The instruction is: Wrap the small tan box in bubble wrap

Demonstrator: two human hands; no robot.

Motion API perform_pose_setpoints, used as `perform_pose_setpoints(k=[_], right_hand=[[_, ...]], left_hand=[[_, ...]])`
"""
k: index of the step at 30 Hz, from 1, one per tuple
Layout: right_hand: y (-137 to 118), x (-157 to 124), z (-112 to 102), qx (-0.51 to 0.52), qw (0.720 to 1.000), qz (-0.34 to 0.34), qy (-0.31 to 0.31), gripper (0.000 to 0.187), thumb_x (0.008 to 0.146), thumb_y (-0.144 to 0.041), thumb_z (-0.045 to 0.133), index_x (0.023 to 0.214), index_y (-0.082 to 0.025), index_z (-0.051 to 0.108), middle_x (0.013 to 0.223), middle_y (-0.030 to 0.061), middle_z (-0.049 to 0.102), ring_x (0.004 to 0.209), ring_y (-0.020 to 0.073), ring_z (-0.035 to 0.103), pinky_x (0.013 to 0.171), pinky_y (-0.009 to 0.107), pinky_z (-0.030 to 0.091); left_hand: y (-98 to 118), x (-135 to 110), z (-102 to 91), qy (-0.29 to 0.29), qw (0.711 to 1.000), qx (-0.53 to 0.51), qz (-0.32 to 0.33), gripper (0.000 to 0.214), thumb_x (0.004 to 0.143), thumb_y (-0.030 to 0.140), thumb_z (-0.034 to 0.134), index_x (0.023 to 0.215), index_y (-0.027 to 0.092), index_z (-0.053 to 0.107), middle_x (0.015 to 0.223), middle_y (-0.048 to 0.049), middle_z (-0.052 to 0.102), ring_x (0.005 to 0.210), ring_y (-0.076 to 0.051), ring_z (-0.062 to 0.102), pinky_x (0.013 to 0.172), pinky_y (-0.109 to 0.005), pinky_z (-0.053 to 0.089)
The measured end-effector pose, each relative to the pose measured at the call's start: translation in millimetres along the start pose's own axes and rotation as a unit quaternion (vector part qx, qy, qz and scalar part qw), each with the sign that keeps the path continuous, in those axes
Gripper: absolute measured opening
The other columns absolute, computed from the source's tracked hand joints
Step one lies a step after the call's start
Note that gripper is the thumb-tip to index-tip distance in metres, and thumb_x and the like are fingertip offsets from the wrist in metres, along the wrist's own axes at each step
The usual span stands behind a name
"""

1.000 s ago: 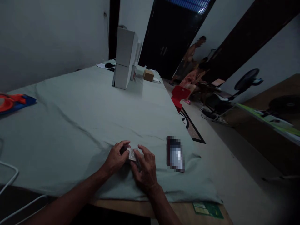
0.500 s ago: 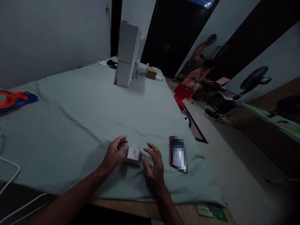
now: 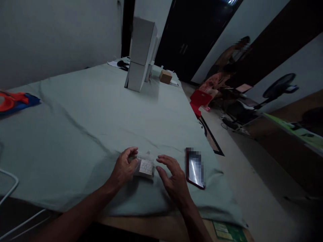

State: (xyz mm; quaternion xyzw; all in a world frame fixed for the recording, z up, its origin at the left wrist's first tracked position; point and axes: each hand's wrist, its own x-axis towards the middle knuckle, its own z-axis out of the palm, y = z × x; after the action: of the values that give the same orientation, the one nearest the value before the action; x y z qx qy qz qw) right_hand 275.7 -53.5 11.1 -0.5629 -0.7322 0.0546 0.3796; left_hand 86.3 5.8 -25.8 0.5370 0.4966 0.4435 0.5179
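A small clear packet with a white printed label lies on the pale green cloth of the table, near its front edge. My left hand rests against the packet's left side, with its thumb and fingers pinched on the packet's edge. My right hand hovers just right of the packet, fingers spread and apart from it. A phone in a red case lies flat to the right of my right hand.
Stacked white boxes and a small brown carton stand at the table's far end. An orange and blue item lies at the left edge. White cable hangs at front left. Two people sit beyond, by a red chair and a fan.
My right hand has lifted off the packet and drawn back to the right, fingers spreading. The packet now lies flat with its label showing. The left hand stays at it.
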Motion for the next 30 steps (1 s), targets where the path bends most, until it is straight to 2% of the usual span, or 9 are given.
perform_pose_setpoints(k=[3, 7, 9, 13, 16, 18, 20, 25, 30], right_hand=[[5, 8, -4, 0.017, 0.999, 0.038, -0.032, 0.019, 0.088, -0.024, 0.057, 0.105, -0.024, 0.064, 0.113, 0.0077, 0.066, 0.106, 0.0227, 0.061, 0.089, 0.040, 0.051], [18, 18, 3, 0.048, 0.990, 0.108, -0.077, 0.020, 0.087, -0.029, 0.056, 0.105, -0.023, 0.064, 0.112, 0.0072, 0.065, 0.101, 0.0213, 0.062, 0.074, 0.033, 0.053], [27, 24, 11, 0.052, 0.986, 0.128, -0.093, 0.023, 0.085, -0.030, 0.057, 0.105, -0.021, 0.064, 0.110, 0.0072, 0.066, 0.098, 0.0212, 0.062, 0.071, 0.031, 0.052], [42, 34, 27, 0.061, 0.981, 0.134, -0.124, 0.025, 0.080, -0.031, 0.062, 0.101, -0.018, 0.067, 0.101, 0.0075, 0.069, 0.093, 0.0216, 0.061, 0.077, 0.034, 0.049], [44, 41, 32, 0.107, 0.965, 0.163, -0.172, 0.019, 0.078, -0.030, 0.063, 0.091, -0.018, 0.068, 0.088, 0.0046, 0.069, 0.081, 0.0186, 0.061, 0.071, 0.030, 0.047], [40, 45, 31, 0.150, 0.952, 0.183, -0.195, 0.015, 0.078, -0.030, 0.060, 0.083, -0.018, 0.067, 0.078, 0.0019, 0.066, 0.074, 0.0164, 0.058, 0.068, 0.027, 0.045], [33, 47, 29, 0.181, 0.946, 0.192, -0.189, 0.014, 0.079, -0.031, 0.057, 0.077, -0.018, 0.063, 0.073, 0.0002, 0.062, 0.070, 0.0149, 0.055, 0.065, 0.025, 0.042], [21, 56, 23, 0.202, 0.954, 0.193, -0.109, 0.019, 0.083, -0.036, 0.053, 0.074, -0.019, 0.056, 0.067, -0.0024, 0.052, 0.064, 0.0132, 0.046, 0.060, 0.025, 0.037], [16, 72, 20, 0.221, 0.956, 0.187, -0.055, 0.020, 0.083, -0.037, 0.053, 0.075, -0.019, 0.055, 0.069, -0.0015, 0.054, 0.063, 0.0129, 0.047, 0.061, 0.025, 0.039]], left_hand=[[3, -3, -0.8, 0.002, 0.999, 0.040, 0.032, 0.040, 0.074, 0.023, 0.052, 0.112, 0.016, 0.061, 0.103, -0.0079, 0.066, 0.095, -0.021, 0.060, 0.082, -0.033, 0.049], [8, -8, -1.0, -0.001, 0.985, 0.133, 0.113, 0.031, 0.075, 0.024, 0.054, 0.104, 0.019, 0.064, 0.101, -0.0071, 0.064, 0.096, -0.023, 0.058, 0.084, -0.035, 0.048], [9, -11, 0.1, -0.027, 0.970, 0.184, 0.154, 0.037, 0.071, 0.025, 0.060, 0.108, 0.019, 0.063, 0.105, -0.0081, 0.063, 0.101, -0.026, 0.057, 0.092, -0.039, 0.045], [7, -18, 2.8, -0.097, 0.937, 0.263, 0.209, 0.063, 0.064, 0.023, 0.067, 0.125, 0.022, 0.054, 0.119, -0.0100, 0.059, 0.111, -0.031, 0.051, 0.101, -0.044, 0.039], [4, -20, 3.2, -0.126, 0.921, 0.300, 0.212, 0.070, 0.066, 0.016, 0.060, 0.133, 0.024, 0.046, 0.122, -0.0092, 0.056, 0.113, -0.030, 0.048, 0.102, -0.045, 0.038], [3, -20, 2.6, -0.142, 0.914, 0.316, 0.213, 0.067, 0.066, 0.011, 0.055, 0.132, 0.023, 0.046, 0.119, -0.0085, 0.054, 0.112, -0.028, 0.048, 0.101, -0.044, 0.040], [3, -19, 1.4, -0.146, 0.908, 0.323, 0.225, 0.063, 0.065, 0.007, 0.052, 0.127, 0.021, 0.049, 0.118, -0.0087, 0.052, 0.111, -0.027, 0.047, 0.099, -0.044, 0.042], [9, -19, -1.6, -0.092, 0.902, 0.306, 0.289, 0.058, 0.063, 0.003, 0.050, 0.118, 0.020, 0.054, 0.127, -0.0106, 0.046, 0.120, -0.028, 0.043, 0.104, -0.045, 0.038], [15, -20, -1.4, -0.065, 0.924, 0.226, 0.302, 0.045, 0.066, 0.009, 0.053, 0.111, 0.017, 0.055, 0.116, -0.0111, 0.051, 0.111, -0.027, 0.049, 0.098, -0.042, 0.043]])
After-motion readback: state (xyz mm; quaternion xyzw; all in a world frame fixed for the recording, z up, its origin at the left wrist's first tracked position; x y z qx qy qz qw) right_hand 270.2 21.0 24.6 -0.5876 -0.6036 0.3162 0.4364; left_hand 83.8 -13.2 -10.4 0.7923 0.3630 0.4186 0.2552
